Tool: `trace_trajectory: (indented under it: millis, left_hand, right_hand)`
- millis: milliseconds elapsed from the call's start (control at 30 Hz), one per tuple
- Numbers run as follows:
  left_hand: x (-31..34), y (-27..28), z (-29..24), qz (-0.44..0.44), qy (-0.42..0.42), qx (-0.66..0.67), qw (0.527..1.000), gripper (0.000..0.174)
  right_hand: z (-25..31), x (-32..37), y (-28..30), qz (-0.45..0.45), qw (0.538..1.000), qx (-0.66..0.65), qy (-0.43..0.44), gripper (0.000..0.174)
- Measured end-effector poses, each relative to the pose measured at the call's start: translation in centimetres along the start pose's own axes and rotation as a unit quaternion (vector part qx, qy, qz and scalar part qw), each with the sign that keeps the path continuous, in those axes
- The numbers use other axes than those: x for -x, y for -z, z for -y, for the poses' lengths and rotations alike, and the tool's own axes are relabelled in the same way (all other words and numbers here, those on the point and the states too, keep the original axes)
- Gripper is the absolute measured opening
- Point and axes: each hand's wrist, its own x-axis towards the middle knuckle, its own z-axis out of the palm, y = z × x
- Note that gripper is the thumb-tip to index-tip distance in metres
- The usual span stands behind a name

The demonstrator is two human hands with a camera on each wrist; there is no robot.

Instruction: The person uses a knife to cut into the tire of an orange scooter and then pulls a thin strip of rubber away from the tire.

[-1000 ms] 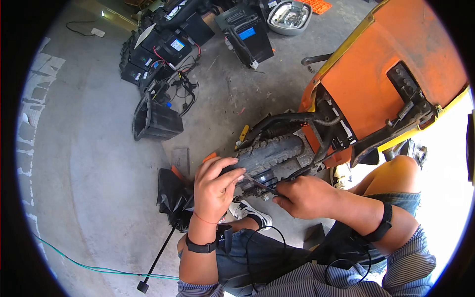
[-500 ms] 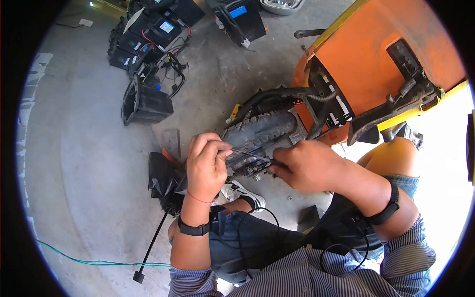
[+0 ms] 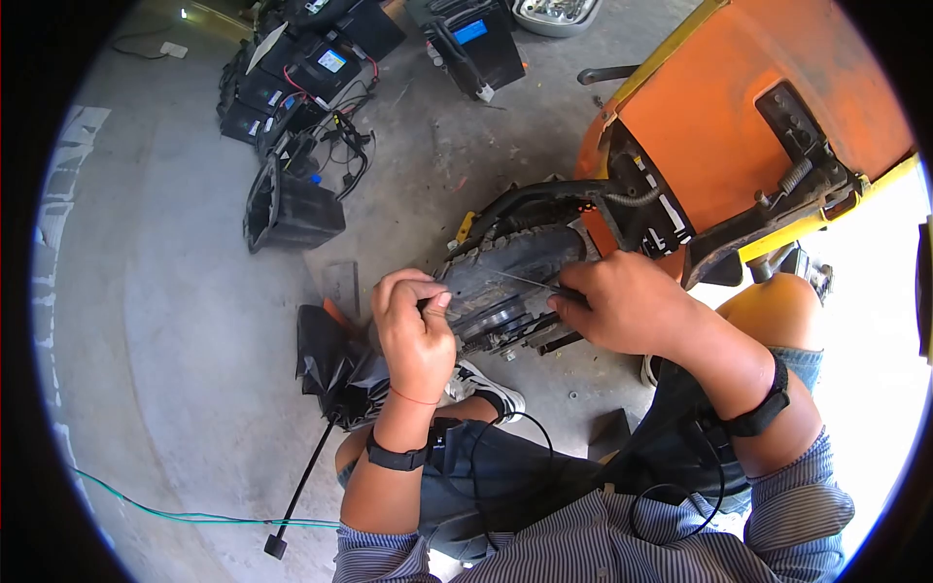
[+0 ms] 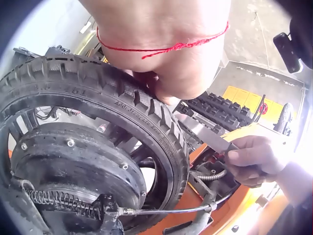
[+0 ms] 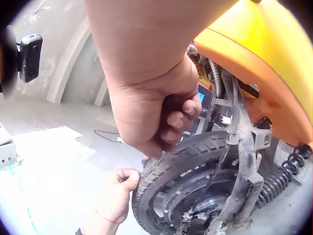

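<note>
My right hand (image 3: pixel 632 303) grips the dark handle of a knife (image 4: pixel 208 134), its flat metal blade reaching out toward the tyre. That black knobbly tyre (image 3: pixel 520 255) sits on the wheel of an orange and yellow vehicle. At the tyre's near left edge is my left hand (image 3: pixel 413 321), fingers curled and thumb tip close to the index finger. In the right wrist view the left thumb and finger (image 5: pixel 128 177) come right at the tread. I cannot tell whether a small thing is between them. In the head view, a gap separates the blade from the left fingertips.
The orange body panel (image 3: pixel 719 146) rises at the right. Black batteries (image 3: pixel 321 63) and a tangle of wires stand at the back left, with an open black box (image 3: pixel 296 209) nearer. A black bag (image 3: pixel 330 360) and a rod (image 3: pixel 306 481) lie by the left forearm.
The blade was at my left fingertips; my right hand has drawn it up and to the right, away from them. The left thumb and fingers have come closer together.
</note>
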Motion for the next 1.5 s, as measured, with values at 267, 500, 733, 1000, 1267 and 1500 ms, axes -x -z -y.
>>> trace_trajectory:
  millis: [267, 500, 733, 1000, 1267, 1500]
  left_hand:
    - [-1.3, 1.4, 2.4, -0.071, 0.109, 0.049, 0.99, 0.007]
    - [-1.9, 2.7, 1.7, -0.052, -0.04, -0.117, 0.991, 0.012]
    - [-2.0, 2.4, 0.1, -0.021, 0.001, -0.403, 0.915, 0.023]
    - [-1.8, 3.3, 0.0, -0.067, 0.055, -0.073, 0.994, 0.012]
    - [-2.8, 5.2, 2.9, 0.034, 0.202, 0.791, 0.577, 0.061]
    - [-3.4, 5.7, 2.8, -0.01, 0.232, 0.831, 0.505, 0.065]
  right_hand:
    - [-0.3, -0.6, -0.5, -0.054, 0.998, -0.014, -0.035, 0.028]
    - [-0.1, -0.7, -1.5, -0.079, 0.995, 0.056, -0.017, 0.027]
    - [-0.2, -0.7, -1.7, -0.083, 0.993, 0.087, -0.013, 0.026]
    - [0.0, -0.7, -1.5, -0.053, 0.993, 0.099, -0.023, 0.026]
    - [-0.3, -0.9, -1.3, -0.06, 0.993, 0.096, -0.035, 0.026]
    - [-0.4, -1.0, -1.4, -0.065, 0.992, 0.101, -0.035, 0.025]
